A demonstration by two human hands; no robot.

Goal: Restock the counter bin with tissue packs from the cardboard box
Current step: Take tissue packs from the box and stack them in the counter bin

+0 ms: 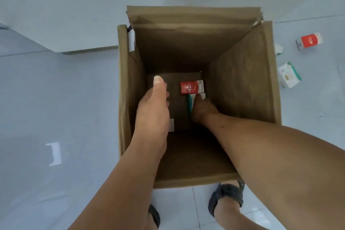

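I'm working the pick: my right hand (pixel 202 108) is reaching to the floor of the cardboard box (pixel 242 80), covering a green-edged tissue pack (pixel 190 103) beside a red pack (pixel 191 87) — pinching or not, I cannot tell. My left hand (pixel 152 106) is hovering inside, thumb straight, fingers hidden. Next I'm needing a firm pinch and a straight lift.

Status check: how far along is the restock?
Looks done: the cardboard box is nearly bare inside. In hand: the right hand is on a green-edged pack at the bottom, grip unclear; the left hand hovers empty. Left: the red pack beside it, a white pack below the left hand, plus a red floor pack and a green-trimmed floor pack. The bin is out of view.
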